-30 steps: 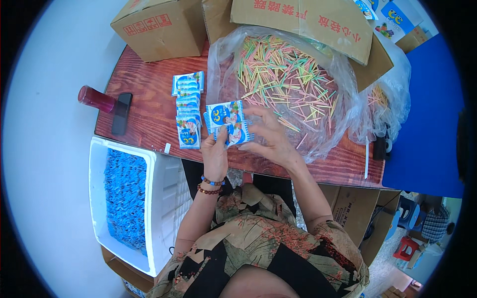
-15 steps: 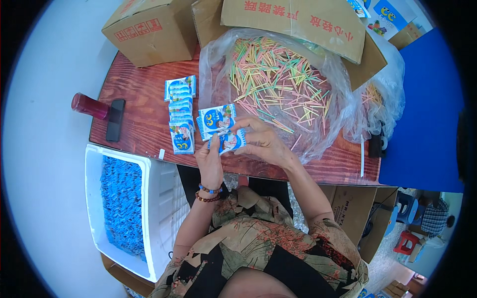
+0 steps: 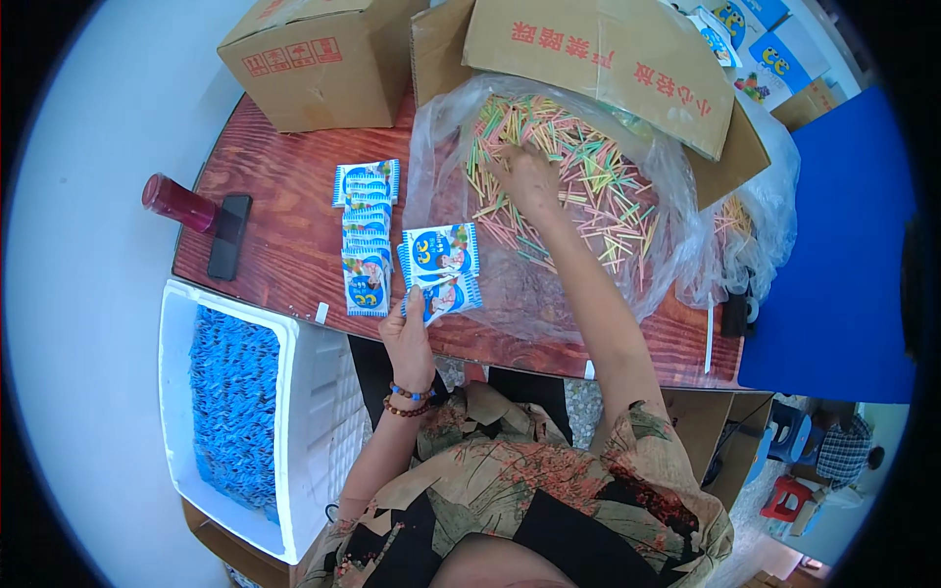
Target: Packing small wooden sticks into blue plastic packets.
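Note:
My left hand (image 3: 407, 341) pinches the lower corner of a small blue-and-white packet (image 3: 451, 297) at the table's near edge. Just above it, partly overlapped by it, another packet of the same kind (image 3: 441, 251) shows its printed face. To their left, several such packets (image 3: 368, 279) lie overlapped in a column. My right hand (image 3: 529, 184) is stretched out over the far left part of a heap of thin pastel sticks (image 3: 598, 211), yellow, pink and green. Its fingers are apart and touch the sticks; their tips are partly hidden.
A clear plastic bag (image 3: 441, 167) spreads under the sticks, before an open carton (image 3: 608, 49). A closed carton (image 3: 323, 78) stands far left. Left lie a phone (image 3: 229, 235) and a dark red bottle (image 3: 178, 202). A white foam box (image 3: 289, 431) holds many blue packets.
My right hand has left the packets and moved away from me onto the stick heap. My left hand stays at the packet. The whole view has shifted slightly.

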Tool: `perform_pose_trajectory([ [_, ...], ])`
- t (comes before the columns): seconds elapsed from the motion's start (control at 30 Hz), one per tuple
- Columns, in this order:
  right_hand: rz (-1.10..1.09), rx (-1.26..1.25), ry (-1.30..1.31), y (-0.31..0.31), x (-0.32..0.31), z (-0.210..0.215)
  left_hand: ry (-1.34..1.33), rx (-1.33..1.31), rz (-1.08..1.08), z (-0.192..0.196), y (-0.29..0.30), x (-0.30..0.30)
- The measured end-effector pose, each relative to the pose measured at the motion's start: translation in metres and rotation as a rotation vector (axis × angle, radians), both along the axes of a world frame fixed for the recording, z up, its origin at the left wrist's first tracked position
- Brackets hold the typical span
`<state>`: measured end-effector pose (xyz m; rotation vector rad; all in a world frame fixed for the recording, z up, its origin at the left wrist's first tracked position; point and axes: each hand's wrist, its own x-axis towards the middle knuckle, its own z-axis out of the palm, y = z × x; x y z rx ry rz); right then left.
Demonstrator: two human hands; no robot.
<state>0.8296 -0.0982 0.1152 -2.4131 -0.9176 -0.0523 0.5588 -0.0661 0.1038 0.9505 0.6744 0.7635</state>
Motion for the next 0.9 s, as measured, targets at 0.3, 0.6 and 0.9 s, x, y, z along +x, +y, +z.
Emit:
perform_pose_trajectory([
  [0.3, 0.004, -0.424, -0.181, 0.04, 0.016, 0.011, -0.022, -0.068, 0.018, -0.001, 0.011, -0.005],
  [0.6, -0.023, -0.413, -0.205, 0.053, 0.01, -0.023, -0.031, -0.077, 0.002, -0.006, 0.008, -0.003],
  [0.9, 0.011, -0.36, -0.203, 0.037, 0.012, -0.015, -0.002, -0.064, 0.001, -0.006, 0.008, -0.006],
])
